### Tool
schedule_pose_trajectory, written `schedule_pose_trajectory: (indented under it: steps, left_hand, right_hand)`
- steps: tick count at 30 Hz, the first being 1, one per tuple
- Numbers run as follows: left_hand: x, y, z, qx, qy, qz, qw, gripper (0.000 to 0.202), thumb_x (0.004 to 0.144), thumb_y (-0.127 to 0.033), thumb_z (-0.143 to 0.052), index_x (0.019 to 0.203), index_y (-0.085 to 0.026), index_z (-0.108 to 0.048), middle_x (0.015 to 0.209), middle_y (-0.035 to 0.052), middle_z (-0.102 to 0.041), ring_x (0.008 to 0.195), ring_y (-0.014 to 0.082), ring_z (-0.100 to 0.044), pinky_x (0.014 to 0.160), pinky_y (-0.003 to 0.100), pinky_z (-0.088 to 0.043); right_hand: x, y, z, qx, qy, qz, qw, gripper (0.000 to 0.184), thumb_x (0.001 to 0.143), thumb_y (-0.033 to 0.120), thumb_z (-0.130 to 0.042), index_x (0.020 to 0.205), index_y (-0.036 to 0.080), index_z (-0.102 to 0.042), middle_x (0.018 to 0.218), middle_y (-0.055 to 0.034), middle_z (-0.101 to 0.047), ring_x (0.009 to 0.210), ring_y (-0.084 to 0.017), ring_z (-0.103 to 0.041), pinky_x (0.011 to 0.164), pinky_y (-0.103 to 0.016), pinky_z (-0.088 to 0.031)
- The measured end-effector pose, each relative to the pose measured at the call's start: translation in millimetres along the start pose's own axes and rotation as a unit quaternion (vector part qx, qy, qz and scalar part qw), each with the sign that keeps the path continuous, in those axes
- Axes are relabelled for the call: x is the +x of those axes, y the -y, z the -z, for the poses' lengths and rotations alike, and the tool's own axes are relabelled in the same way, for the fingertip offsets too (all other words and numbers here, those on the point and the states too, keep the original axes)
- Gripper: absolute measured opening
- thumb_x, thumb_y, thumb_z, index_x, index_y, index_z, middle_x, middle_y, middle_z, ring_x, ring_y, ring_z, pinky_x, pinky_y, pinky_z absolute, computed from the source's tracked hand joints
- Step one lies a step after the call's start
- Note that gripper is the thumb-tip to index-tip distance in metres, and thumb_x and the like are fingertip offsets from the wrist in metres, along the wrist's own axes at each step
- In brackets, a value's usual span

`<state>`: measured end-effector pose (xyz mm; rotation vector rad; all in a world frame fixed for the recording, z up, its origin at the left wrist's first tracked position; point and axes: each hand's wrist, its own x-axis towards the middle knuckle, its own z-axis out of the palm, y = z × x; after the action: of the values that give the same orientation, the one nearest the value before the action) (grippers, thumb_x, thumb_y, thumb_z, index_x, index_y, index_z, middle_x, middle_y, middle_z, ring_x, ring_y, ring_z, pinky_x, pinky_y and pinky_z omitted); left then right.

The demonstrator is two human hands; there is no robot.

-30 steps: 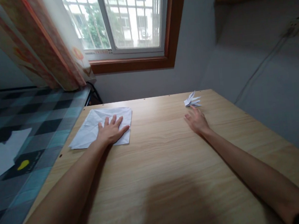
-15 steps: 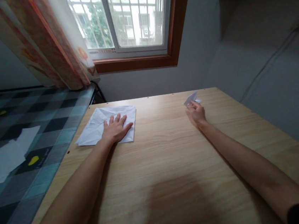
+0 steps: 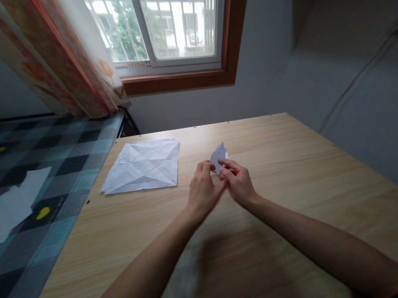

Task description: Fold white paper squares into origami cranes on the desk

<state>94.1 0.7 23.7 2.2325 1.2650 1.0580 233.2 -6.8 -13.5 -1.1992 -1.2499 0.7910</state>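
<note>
A small folded white paper (image 3: 218,155) stands up between my two hands, over the middle of the wooden table. My right hand (image 3: 237,179) pinches its lower right side between thumb and fingers. From the left, my left hand (image 3: 205,186) closes on the lower left edge of the same folded paper, its thumb reaching toward the right hand. The paper's lower part is hidden behind the fingers. Left of the hands, a creased white sheet (image 3: 144,166) lies flat near the table's left edge, with fold lines crossing it.
The wooden table (image 3: 292,158) reaches to the wall under the window (image 3: 178,23). At the left, a bed with a checked cover (image 3: 54,159) adjoins it, and torn white paper (image 3: 9,207) lies there. A curtain (image 3: 75,57) hangs at the back left.
My left hand has lifted off the creased sheet and moved right to the folded paper. My right hand has brought that paper left and nearer to me.
</note>
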Motion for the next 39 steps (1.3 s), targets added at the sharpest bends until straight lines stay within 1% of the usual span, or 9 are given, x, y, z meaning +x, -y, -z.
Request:
schedule_pose_trajectory:
  steps: [3, 9, 14, 17, 20, 22, 25, 29, 39]
  left_hand:
    - [-2, 7, -2.0, -0.039, -0.041, 0.033, 0.998, 0.024, 0.076, -0.028, -0.069, 0.092, -0.021, -0.051, 0.11, 0.0094, -0.061, 0.096, 0.0226, -0.063, 0.08, 0.036, -0.053]
    - [2, 22, 2.4, -0.214, -0.031, 0.129, 0.968, 0.022, 0.071, -0.026, -0.069, 0.08, -0.021, -0.05, 0.069, -0.0042, -0.056, 0.06, 0.012, -0.055, 0.057, 0.024, -0.043]
    - [9, 29, 2.8, -0.359, -0.078, 0.177, 0.913, 0.026, 0.062, -0.023, -0.07, 0.073, -0.02, -0.047, 0.064, -0.0071, -0.048, 0.056, 0.0085, -0.049, 0.055, 0.021, -0.04]
    - [8, 23, 3.7, -0.438, -0.067, 0.171, 0.88, 0.029, 0.06, -0.022, -0.073, 0.074, -0.02, -0.047, 0.065, -0.0074, -0.049, 0.057, 0.0077, -0.05, 0.057, 0.021, -0.041]
    - [4, 15, 2.4, -0.497, -0.009, 0.17, 0.851, 0.03, 0.063, -0.023, -0.074, 0.078, -0.02, -0.048, 0.072, -0.0047, -0.057, 0.062, 0.0101, -0.058, 0.062, 0.024, -0.047]
    - [1, 12, 0.1, -0.493, 0.01, 0.171, 0.853, 0.028, 0.064, -0.022, -0.074, 0.08, -0.019, -0.051, 0.084, -0.0012, -0.062, 0.065, 0.0108, -0.061, 0.064, 0.025, -0.049]
    - [-1, 14, -3.6, -0.428, -0.037, 0.157, 0.889, 0.023, 0.066, -0.022, -0.074, 0.082, -0.017, -0.057, 0.105, 0.0038, -0.062, 0.069, 0.009, -0.061, 0.066, 0.024, -0.05]
    - [-3, 17, -4.4, -0.347, -0.017, 0.136, 0.928, 0.019, 0.079, -0.032, -0.068, 0.088, -0.016, -0.064, 0.095, 0.0059, -0.066, 0.076, 0.0141, -0.064, 0.069, 0.027, -0.051]
    - [-3, 10, 2.8, -0.461, 0.079, 0.145, 0.872, 0.037, 0.069, -0.035, -0.082, 0.091, -0.016, -0.058, 0.084, 0.0036, -0.072, 0.078, 0.018, -0.07, 0.073, 0.029, -0.053]
  right_hand:
    - [-8, 18, -3, 0.012, 0.016, 0.015, 1.0, 0.029, 0.084, 0.035, -0.061, 0.107, 0.024, -0.074, 0.107, -0.0067, -0.072, 0.098, -0.024, -0.064, 0.092, -0.042, -0.052]
    - [-11, 25, 1, 0.052, 0.062, 0.03, 0.996, 0.017, 0.082, 0.031, -0.064, 0.095, 0.026, -0.074, 0.114, -0.0049, -0.068, 0.098, -0.022, -0.064, 0.088, -0.039, -0.052]
    - [-5, 15, 8, 0.12, -0.058, -0.043, 0.99, 0.021, 0.078, 0.041, -0.07, 0.088, 0.023, -0.064, 0.094, -0.002, -0.068, 0.072, -0.014, -0.061, 0.066, -0.028, -0.051]
    - [-2, 15, 11, 0.147, 0.001, -0.112, 0.983, 0.03, 0.075, 0.045, -0.074, 0.09, 0.021, -0.064, 0.072, 0.0017, -0.065, 0.061, -0.013, -0.058, 0.058, -0.025, -0.047]
    - [-1, 19, 11, 0.16, 0.067, -0.103, 0.979, 0.029, 0.073, 0.04, -0.076, 0.091, 0.019, -0.067, 0.071, 0.0013, -0.066, 0.059, -0.011, -0.057, 0.057, -0.024, -0.047]
    - [-3, 20, 9, 0.154, 0.073, -0.082, 0.982, 0.023, 0.074, 0.037, -0.074, 0.086, 0.017, -0.068, 0.067, 0.0018, -0.065, 0.054, -0.01, -0.055, 0.054, -0.024, -0.045]
    - [-5, 21, 8, 0.13, 0.055, -0.055, 0.988, 0.019, 0.075, 0.033, -0.072, 0.085, 0.017, -0.068, 0.066, 0.0019, -0.064, 0.052, -0.01, -0.054, 0.052, -0.024, -0.044]
    - [-8, 20, 7, 0.109, 0.03, -0.023, 0.993, 0.02, 0.076, 0.033, -0.073, 0.088, 0.019, -0.067, 0.07, 0.0012, -0.064, 0.058, -0.011, -0.056, 0.055, -0.024, -0.046]
    - [-8, 11, 8, 0.152, 0.109, -0.015, 0.982, 0.046, 0.062, 0.034, -0.089, 0.096, 0.023, -0.058, 0.088, 0.001, -0.066, 0.063, -0.01, -0.057, 0.055, -0.023, -0.048]
